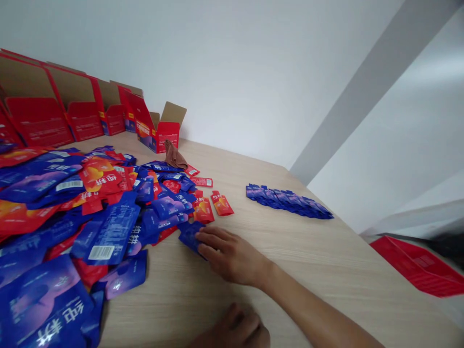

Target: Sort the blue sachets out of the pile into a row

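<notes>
A right hand is pressing flat, fingers together, on a blue packet at the edge of a heap of packets on the wooden table — the left hand is resting curled near the bottom edge, its grip impossible to tell. A row of blue packets is lying well apart.

You have a pale wood table under your hands. Your right hand lies flat on it, fingertips on a blue sachet at the edge of a loose heap of sachets, blue and red, which spreads away to the left of that hand. Beyond the hand and to its right, well apart, a neat row of blue sachets lies overlapped. Far past the heap, open red cartons stand along the wall, a brown cloth beside the nearest. Your left hand rests near the table's front edge.
</notes>
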`<move>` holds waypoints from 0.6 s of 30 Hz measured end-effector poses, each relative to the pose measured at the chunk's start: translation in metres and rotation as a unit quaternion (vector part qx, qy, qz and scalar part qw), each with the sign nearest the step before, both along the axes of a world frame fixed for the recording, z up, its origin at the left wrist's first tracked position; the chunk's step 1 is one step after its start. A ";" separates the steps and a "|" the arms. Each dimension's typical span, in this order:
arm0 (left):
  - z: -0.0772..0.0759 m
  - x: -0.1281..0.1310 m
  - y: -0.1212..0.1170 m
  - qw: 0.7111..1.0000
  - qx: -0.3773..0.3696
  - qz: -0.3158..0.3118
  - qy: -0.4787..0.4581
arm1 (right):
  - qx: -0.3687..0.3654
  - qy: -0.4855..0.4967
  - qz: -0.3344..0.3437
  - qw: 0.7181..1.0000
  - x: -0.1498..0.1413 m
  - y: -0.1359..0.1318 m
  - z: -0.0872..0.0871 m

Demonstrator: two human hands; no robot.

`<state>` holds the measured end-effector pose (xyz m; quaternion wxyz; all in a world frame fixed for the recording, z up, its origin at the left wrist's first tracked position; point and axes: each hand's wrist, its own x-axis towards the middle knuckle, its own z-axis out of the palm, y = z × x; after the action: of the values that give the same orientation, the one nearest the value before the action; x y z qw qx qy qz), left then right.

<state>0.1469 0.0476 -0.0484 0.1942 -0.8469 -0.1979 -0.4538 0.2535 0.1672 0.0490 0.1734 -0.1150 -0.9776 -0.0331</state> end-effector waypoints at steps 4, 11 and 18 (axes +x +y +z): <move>0.010 0.000 -0.002 1.000 -0.016 0.001 0.010 | -0.089 -0.021 -0.047 0.995 0.035 -0.024 -0.007; 0.008 -0.001 -0.002 0.999 -0.039 -0.024 -0.005 | -0.247 -0.054 -0.314 0.915 0.002 -0.043 0.019; 0.001 0.001 0.000 0.999 -0.032 -0.032 -0.023 | -0.278 -0.089 -0.351 0.890 -0.008 -0.050 0.042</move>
<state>0.1477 0.0474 -0.0475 0.1478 -0.8478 -0.1897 -0.4727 0.2459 0.1175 0.0912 0.0237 -0.4909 -0.8538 0.1715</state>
